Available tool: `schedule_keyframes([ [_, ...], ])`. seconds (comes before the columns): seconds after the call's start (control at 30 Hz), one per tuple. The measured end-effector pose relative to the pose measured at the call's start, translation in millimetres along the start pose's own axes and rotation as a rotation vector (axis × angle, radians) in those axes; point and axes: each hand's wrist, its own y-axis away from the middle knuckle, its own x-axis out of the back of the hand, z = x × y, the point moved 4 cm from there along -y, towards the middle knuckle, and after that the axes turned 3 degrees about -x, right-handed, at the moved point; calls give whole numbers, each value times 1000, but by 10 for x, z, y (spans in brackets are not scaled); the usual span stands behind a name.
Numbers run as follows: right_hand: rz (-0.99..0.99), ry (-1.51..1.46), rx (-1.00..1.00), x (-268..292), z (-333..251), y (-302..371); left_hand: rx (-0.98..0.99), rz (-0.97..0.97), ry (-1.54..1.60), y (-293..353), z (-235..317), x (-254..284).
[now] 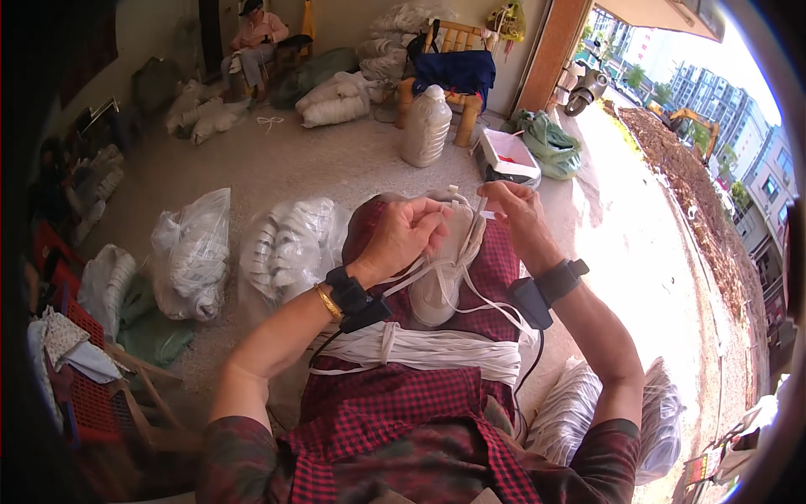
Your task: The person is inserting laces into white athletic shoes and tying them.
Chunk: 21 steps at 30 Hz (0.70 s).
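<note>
A pale shoe (435, 298) rests on my lap over a red-and-black checked apron, its toe toward me. White shoelaces (487, 296) cross its upper and trail off its right side. My right hand (519, 220) is closed at the shoe's far right, fingertips pinching a lace end. At its left, my left hand (410, 233) has its fingers curled together in a pinch; whatever is between them is too small to make out. Nearer me, a thick bundle of white laces (453, 354) lies across my thighs, tied round with a lace.
Clear bags of white shoes (197, 256) stand on the floor to my left, with another bag (290, 248) closer. Ahead are a large plastic jug (426, 126), a bamboo chair (462, 105) and a white-lined box (508, 155). Wrapped bundles (567, 407) lie at my right. Another person (252, 46) sits far back.
</note>
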Motion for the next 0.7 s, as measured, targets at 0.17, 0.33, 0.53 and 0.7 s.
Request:
schedule_keyframes([
  [0.17, -136, -64, 134, -152, 39, 2, 83, 10, 64, -98, 112, -125],
  [0.33, -32, 125, 215, -156, 48, 16, 301, -1, 517, -107, 7, -166],
  [0.53, -14, 171, 395, -201, -39, 109, 347, -44, 667, -10, 103, -175],
  [0.7, -45, 146, 376, -272, 49, 99, 360, -135, 538, 33, 142, -53],
])
